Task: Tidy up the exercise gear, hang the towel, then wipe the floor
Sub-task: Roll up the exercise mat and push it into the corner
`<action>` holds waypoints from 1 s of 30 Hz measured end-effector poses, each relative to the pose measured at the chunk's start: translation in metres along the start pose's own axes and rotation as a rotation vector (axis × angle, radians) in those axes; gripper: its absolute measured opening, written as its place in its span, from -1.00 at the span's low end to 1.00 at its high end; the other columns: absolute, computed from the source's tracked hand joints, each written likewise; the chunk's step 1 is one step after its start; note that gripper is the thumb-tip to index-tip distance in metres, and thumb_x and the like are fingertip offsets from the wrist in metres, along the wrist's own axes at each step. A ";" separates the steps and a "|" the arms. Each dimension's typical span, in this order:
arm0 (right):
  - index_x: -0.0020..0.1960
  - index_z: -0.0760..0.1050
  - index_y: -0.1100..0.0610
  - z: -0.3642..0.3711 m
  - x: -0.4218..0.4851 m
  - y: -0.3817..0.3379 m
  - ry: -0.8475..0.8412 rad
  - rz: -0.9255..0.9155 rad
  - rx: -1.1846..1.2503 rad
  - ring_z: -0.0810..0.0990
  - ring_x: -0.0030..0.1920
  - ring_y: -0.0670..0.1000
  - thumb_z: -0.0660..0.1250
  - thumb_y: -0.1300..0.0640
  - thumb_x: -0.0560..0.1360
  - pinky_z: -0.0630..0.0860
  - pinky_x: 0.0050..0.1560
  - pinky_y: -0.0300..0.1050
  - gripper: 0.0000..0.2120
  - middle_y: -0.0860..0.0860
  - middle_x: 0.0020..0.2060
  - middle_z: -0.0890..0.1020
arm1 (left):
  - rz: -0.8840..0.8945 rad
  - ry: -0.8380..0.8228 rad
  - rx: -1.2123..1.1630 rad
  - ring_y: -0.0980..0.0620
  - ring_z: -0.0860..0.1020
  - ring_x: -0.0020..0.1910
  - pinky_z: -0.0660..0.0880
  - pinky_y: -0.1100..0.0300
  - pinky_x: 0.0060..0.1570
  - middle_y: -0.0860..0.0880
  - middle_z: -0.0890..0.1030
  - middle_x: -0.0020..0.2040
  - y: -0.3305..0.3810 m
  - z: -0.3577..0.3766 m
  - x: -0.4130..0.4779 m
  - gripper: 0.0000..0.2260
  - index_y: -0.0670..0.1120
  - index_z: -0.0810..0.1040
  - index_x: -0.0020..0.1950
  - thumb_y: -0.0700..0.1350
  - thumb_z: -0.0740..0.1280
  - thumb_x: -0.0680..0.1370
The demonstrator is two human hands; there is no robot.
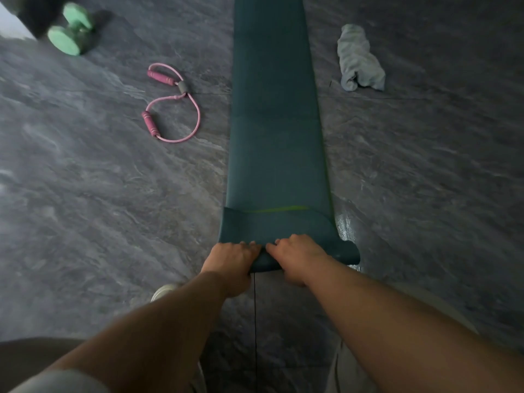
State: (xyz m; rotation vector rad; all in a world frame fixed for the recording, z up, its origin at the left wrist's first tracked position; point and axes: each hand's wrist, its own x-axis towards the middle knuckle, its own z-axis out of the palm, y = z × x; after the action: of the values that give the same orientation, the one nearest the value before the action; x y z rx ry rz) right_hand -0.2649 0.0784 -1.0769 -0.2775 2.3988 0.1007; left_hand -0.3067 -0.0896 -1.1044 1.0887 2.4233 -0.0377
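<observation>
A long dark teal exercise mat (275,123) lies flat on the floor, running away from me. Its near end is curled into a small roll (344,252). My left hand (231,262) and my right hand (297,258) both grip this roll side by side, fingers curled over its top. A crumpled grey towel (360,59) lies on the floor to the right of the mat. Left of the mat lie a pink resistance band with handles (173,104) and, farther off, a green dumbbell (71,29).
The floor (99,208) is dark grey marbled stone. A shiny wet-looking patch (344,225) shows beside the mat's right edge near the roll. My shoe (163,290) is just behind my left hand. A dark object with a white surface fills the top left corner.
</observation>
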 end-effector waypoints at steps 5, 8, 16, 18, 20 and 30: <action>0.25 0.44 -0.02 -0.005 -0.024 0.002 -0.003 -0.077 0.001 0.59 0.10 0.18 0.32 0.06 0.45 0.39 -0.11 -0.02 -0.63 0.07 0.11 0.60 | 0.082 0.007 -0.010 -0.12 0.61 0.06 0.52 0.08 -0.09 0.03 0.62 0.11 0.003 -0.002 -0.014 -0.57 0.13 0.49 0.24 0.04 0.35 0.36; 0.36 0.32 0.02 0.009 -0.022 -0.006 0.045 -0.026 0.027 0.54 0.18 0.16 0.37 0.07 0.47 0.41 -0.01 0.05 -0.51 0.07 0.24 0.53 | 0.120 0.086 -0.015 -0.08 0.61 0.14 0.58 0.06 -0.02 0.02 0.60 0.24 0.005 0.006 -0.018 -0.39 0.05 0.47 0.37 0.02 0.38 0.30; 0.59 -0.10 0.09 0.018 -0.023 -0.009 0.339 0.140 0.089 -0.02 0.56 0.19 0.50 -0.01 0.38 -0.02 0.43 0.47 0.02 0.15 0.58 -0.07 | 0.076 0.284 0.113 -0.09 0.27 0.53 0.25 -0.16 0.45 -0.10 0.25 0.57 0.005 0.007 -0.017 -0.10 -0.12 0.21 0.58 0.38 0.28 0.39; 0.60 -0.15 0.10 0.015 -0.023 -0.008 0.363 0.165 0.115 -0.08 0.58 0.19 0.49 -0.05 0.38 -0.10 0.44 0.48 0.06 0.17 0.58 -0.11 | 0.068 0.287 0.141 -0.09 0.22 0.55 0.20 -0.19 0.47 -0.10 0.23 0.58 0.003 0.003 -0.015 -0.06 -0.11 0.19 0.59 0.47 0.24 0.39; 0.60 -0.21 0.11 0.011 -0.021 -0.003 0.385 0.194 0.160 -0.13 0.59 0.18 0.49 -0.07 0.38 -0.15 0.46 0.45 0.10 0.17 0.58 -0.14 | 0.057 0.312 0.154 -0.10 0.23 0.55 0.20 -0.21 0.47 -0.11 0.27 0.56 0.000 -0.004 -0.010 -0.05 -0.12 0.24 0.56 0.51 0.20 0.39; 0.61 -0.14 0.18 -0.011 -0.012 0.017 0.542 0.385 0.277 -0.16 0.60 0.18 0.43 0.02 0.45 -0.12 0.49 0.41 -0.03 0.16 0.60 -0.12 | -0.038 0.509 0.209 -0.16 0.31 0.47 0.22 -0.22 0.45 -0.15 0.32 0.51 -0.004 -0.056 0.031 -0.31 -0.03 0.36 0.50 0.28 0.33 0.46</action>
State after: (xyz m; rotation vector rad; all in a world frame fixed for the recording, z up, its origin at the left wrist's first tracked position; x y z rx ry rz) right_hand -0.2671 0.0952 -1.0603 0.3324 2.9327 -0.1508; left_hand -0.3506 -0.0591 -1.0688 1.2652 2.9475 -0.0298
